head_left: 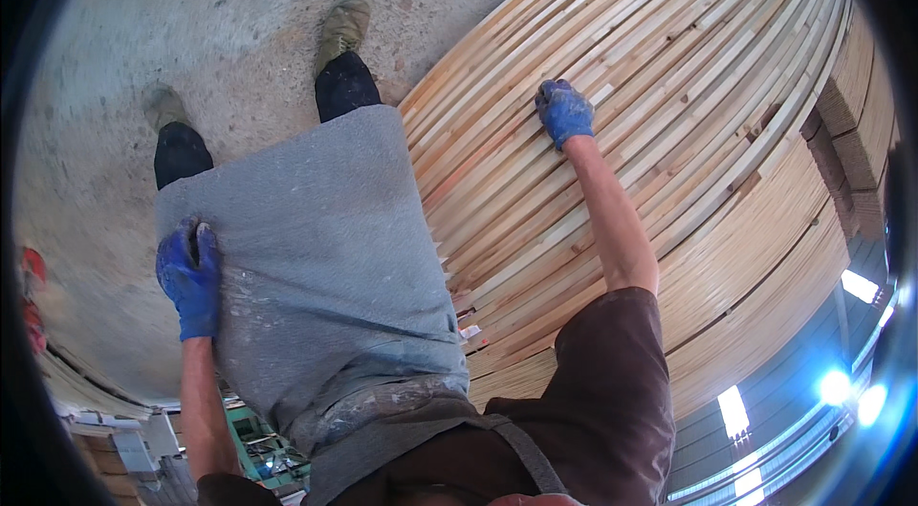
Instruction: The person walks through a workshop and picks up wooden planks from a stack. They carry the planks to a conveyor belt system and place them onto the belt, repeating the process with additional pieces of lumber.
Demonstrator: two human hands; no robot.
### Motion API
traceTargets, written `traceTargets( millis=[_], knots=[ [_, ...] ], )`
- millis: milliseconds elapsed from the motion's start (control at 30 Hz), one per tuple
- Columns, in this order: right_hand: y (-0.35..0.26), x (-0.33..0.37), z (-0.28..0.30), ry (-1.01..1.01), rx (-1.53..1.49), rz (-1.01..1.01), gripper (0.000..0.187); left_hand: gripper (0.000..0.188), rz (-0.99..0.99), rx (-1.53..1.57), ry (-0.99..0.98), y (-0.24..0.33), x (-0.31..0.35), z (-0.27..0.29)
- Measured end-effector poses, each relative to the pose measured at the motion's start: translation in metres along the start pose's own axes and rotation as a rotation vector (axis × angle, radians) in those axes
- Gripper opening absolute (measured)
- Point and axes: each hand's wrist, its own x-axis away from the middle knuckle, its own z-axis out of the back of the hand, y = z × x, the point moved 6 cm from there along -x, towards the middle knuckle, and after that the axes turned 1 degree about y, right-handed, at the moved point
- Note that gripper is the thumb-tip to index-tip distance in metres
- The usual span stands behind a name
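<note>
My right hand (564,112), in a blue work glove, is closed over a wide stack of long, narrow wooden strips (516,186) on the right. Its fingers curl under, and whether a strip lies inside them is hidden. My left hand (188,278), in a blue glove with dark stains, hangs against the grey apron (325,200) I wear. Its fingers are loosely bent, with a gap beside the thumb, and nothing shows in it. The strips lie side by side, pale with some reddish ones and dark knots.
Layered pale wood (755,267) forms the near side of the stack. More stacked wood (851,114) stands at the far right. Concrete floor (249,18) spreads under my boots (344,28). Green machinery (263,444) shows at lower left, and a red object (32,276) at the left edge.
</note>
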Motion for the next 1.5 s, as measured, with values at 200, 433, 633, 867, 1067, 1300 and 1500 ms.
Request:
traceTargets(
  millis=[200, 433, 633, 867, 1067, 1300, 1500],
  knots=[
    [0.001, -0.001, 0.003, -0.076, 0.074, -0.017, 0.024, 0.025, 0.016, 0.033, 0.012, -0.003, 0.004, 0.0],
    [-0.012, -0.012, 0.006, -0.257, 0.181, 0.119, 0.022, 0.023, 0.032, 0.031, 0.028, -0.009, 0.004, 0.001],
    [-0.016, -0.021, 0.003, -0.357, 0.181, 0.197, 0.023, 0.022, 0.057, 0.042, 0.014, -0.01, 0.0, 0.003],
    [0.015, -0.039, 0.019, -0.169, -0.004, 0.08, 0.027, 0.02, 0.007, 0.034, 0.051, -0.011, -0.008, 0.005],
    [0.021, -0.037, 0.015, -0.174, -0.012, 0.039, 0.027, 0.021, 0.006, 0.019, 0.026, -0.006, -0.009, 0.001],
    [0.017, -0.038, 0.015, -0.22, 0.057, 0.034, 0.028, 0.023, 0.009, 0.001, 0.007, -0.003, -0.01, -0.002],
    [0.013, -0.04, 0.01, -0.236, 0.115, 0.026, 0.029, 0.024, 0.016, -0.005, -0.007, -0.005, -0.008, -0.004]
  ],
)
